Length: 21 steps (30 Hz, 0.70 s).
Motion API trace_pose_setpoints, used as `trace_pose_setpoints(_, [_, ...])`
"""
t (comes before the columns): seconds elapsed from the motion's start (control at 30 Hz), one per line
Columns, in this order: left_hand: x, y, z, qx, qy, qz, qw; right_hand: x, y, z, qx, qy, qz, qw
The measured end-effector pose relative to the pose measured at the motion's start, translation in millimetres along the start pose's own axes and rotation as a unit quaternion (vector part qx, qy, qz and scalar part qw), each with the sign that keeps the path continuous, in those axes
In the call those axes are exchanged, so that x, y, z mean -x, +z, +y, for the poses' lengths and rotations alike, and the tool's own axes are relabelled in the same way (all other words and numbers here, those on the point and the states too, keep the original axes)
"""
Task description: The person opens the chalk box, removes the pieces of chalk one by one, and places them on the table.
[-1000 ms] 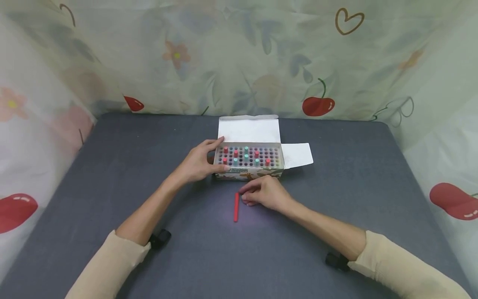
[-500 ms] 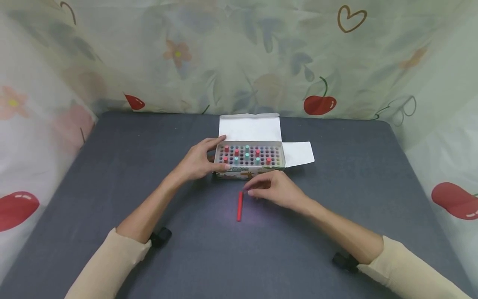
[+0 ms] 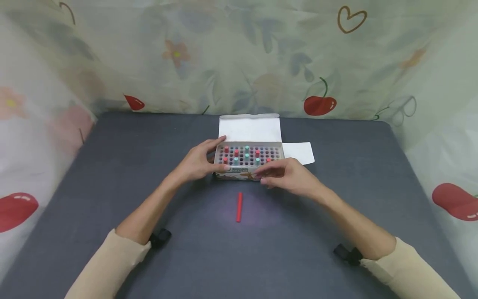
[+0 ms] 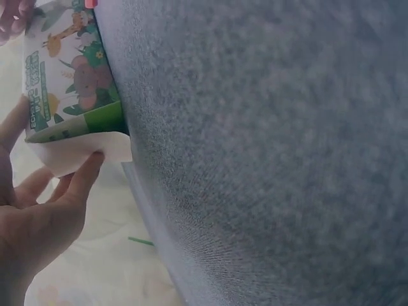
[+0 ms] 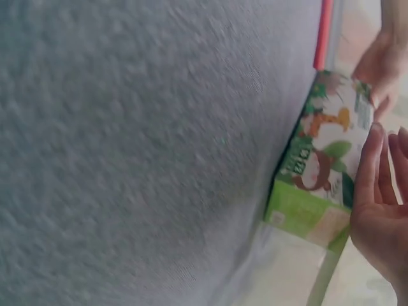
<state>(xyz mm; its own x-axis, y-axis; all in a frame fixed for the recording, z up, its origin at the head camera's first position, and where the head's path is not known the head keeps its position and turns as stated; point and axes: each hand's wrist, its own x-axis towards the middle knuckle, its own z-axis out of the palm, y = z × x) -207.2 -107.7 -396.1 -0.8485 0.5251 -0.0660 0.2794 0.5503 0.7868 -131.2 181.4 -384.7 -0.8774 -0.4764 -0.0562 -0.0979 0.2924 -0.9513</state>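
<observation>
A cardboard box [image 3: 239, 175] with printed cartoon animals stands on the table with its lid folded back. Inside is a grid of holes, and several red and teal sticks poke up from it. My left hand [image 3: 198, 162] holds the box by its left end, thumb at the front edge, fingers around the far side. Over the box's front right corner hovers my right hand [image 3: 289, 176], fingers loosely bent and holding nothing. It hides part of the box's front. A slim red stick [image 3: 239, 207] lies on the table in front of the box.
The raised white lid [image 3: 249, 128] rests toward the back, and a white side flap [image 3: 298, 153] sticks out right. Dark grey cloth covers the table [image 3: 149, 137]. A patterned curtain [image 3: 231, 54] hangs behind and at both sides.
My right hand has moved away from the red stick, up and right to the box's front right corner. The stick stays on the table; my left hand keeps its hold on the box.
</observation>
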Motion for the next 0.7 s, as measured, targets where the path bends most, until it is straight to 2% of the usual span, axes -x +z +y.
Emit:
trace_pose_setpoints(0.1, [-1.7, 0.7, 0.7, -0.005, 0.003, 0.001, 1.0000, 2.4, -7, -3, -0.002, 0.003, 0.020, 0.9998])
trace_pose_setpoints(0.3, [-2.2, 1.5, 2.8, -0.010, 0.014, -0.011, 0.9998, 3.9, -17, -8, 0.049, -0.005, 0.075, 0.9960])
trace_pose_setpoints(0.4, [-2.6, 3.3, 3.4, -0.010, 0.018, -0.014, 0.9997, 3.6, -23, -8, 0.071, -0.015, 0.090, 0.9933])
trace_pose_setpoints(0.7, [-5.8, 4.2, 3.2, -0.009, 0.020, -0.001, 0.9998, -1.0, -34, -2, 0.108, -0.002, 0.127, 0.9860])
